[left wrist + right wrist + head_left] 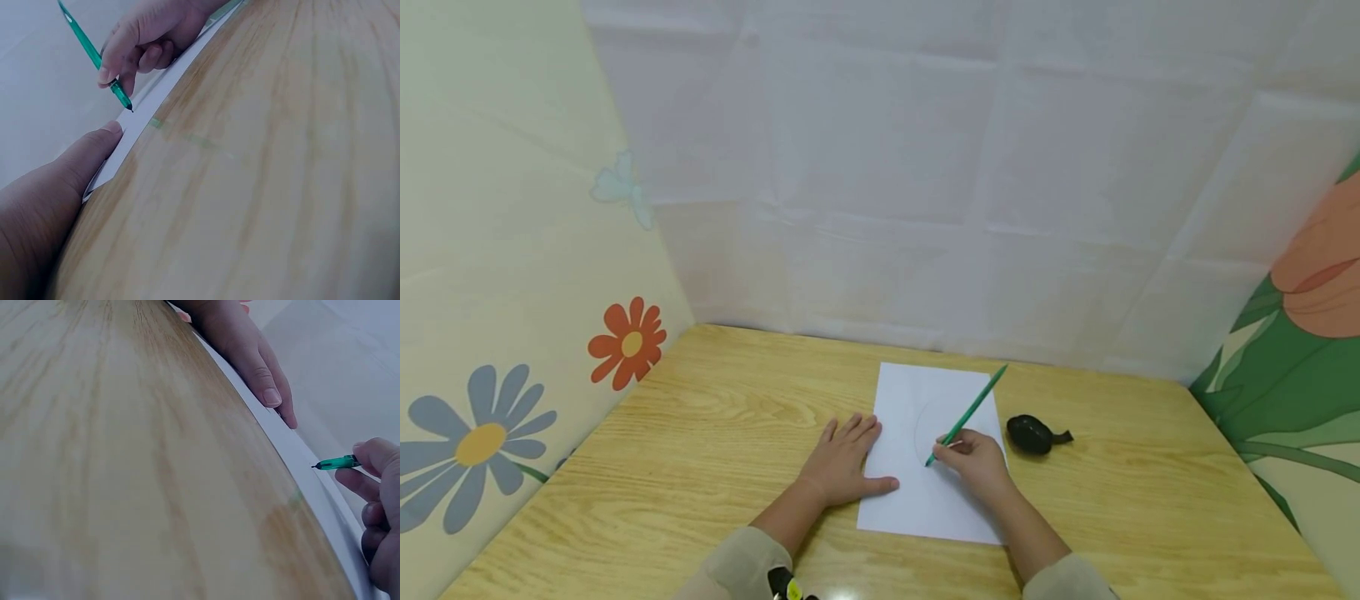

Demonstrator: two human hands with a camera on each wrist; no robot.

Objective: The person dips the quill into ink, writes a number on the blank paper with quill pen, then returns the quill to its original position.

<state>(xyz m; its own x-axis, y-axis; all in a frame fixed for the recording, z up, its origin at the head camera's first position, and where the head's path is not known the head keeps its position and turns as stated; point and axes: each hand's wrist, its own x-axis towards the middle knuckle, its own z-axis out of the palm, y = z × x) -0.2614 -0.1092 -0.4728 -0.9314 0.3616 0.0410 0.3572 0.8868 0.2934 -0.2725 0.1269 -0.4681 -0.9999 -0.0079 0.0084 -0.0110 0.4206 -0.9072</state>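
A white sheet of paper (902, 504) lies on the wooden table, with a thin curved line (915, 429) drawn near its middle. My right hand (977, 467) pinches a green pen (973, 406) between thumb and fingers. The pen slants up to the right, its tip low at the paper by the curve's lower end. In the left wrist view the pen (87, 47) shows a dark tip. My left hand (842, 467) lies flat with fingers spread at the paper's left edge, its thumb resting on the sheet. The right wrist view shows the left hand (250, 359) beyond the pen (335, 463).
A small shiny black rounded object (1030, 435) with a short tail lies right of the paper. The wooden table (700, 450) meets a white cloth backdrop (880, 208) behind, and flower-printed panels (490, 275) stand at both sides.
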